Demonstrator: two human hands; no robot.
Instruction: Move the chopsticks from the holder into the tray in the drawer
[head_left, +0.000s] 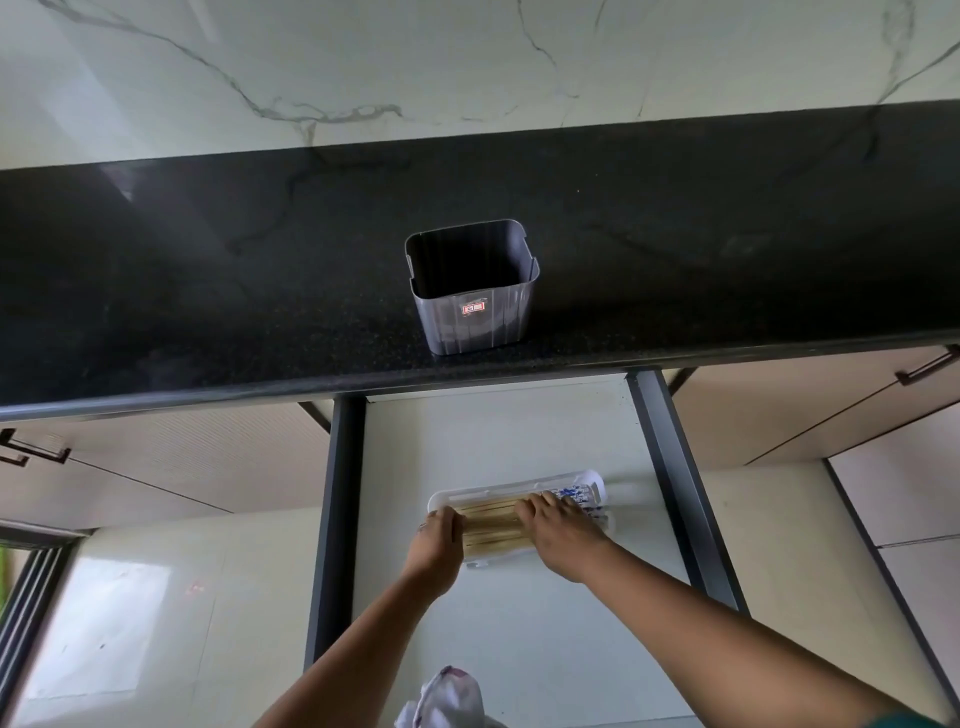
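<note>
Pale wooden chopsticks (491, 525) lie side by side in the white tray (441, 500) on the floor of the open drawer (519, 623), showing between the two hands. The left hand (440, 535) curls its fingers over the chopsticks' left ends at the tray's left end, while the right hand (561, 527) rests flat with fingers spread across their right part. The grey holder (475, 312) stands upright on the black worktop (208, 291), well apart from both hands.
</note>
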